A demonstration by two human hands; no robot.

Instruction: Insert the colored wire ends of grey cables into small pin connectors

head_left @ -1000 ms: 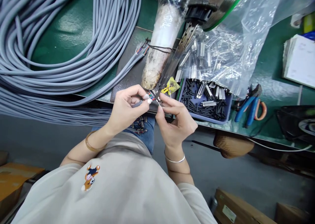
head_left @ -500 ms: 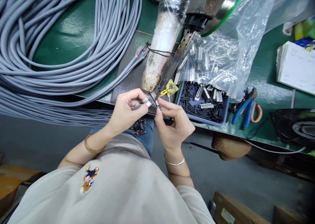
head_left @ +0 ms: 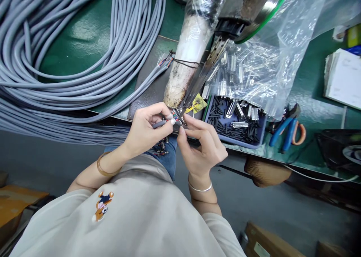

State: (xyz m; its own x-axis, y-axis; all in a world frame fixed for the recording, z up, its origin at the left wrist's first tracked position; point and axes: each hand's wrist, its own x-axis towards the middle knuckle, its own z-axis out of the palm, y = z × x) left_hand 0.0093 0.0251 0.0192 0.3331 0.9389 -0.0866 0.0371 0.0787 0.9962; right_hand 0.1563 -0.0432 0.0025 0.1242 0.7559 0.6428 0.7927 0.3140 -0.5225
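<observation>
My left hand (head_left: 149, 129) pinches the end of a grey cable (head_left: 159, 124), its thin coloured wires fanned out beyond the fingertips. Those wires meet a small metal connector (head_left: 178, 113) under the tip of a soldering iron (head_left: 194, 87). On the other side my right hand (head_left: 201, 144) has thumb and forefinger close together beside the connector; what lies between them is too small to make out. A white wrapped tube (head_left: 187, 50) ends just above the connector. Past my right fingertips lies a yellow piece (head_left: 199, 104).
Coils of grey cable (head_left: 84, 78) cover the left of the green table (head_left: 81, 33). A blue tray (head_left: 263, 133) holds connectors and black sleeves, with a plastic bag (head_left: 287, 57) behind. Blue-handled pliers (head_left: 287, 136) and a paper pad (head_left: 342, 76) are to the right.
The table things appear shifted slightly right in the view. My right fingertips have parted a little from the connector, and the wires beside my left fingertips show differently.
</observation>
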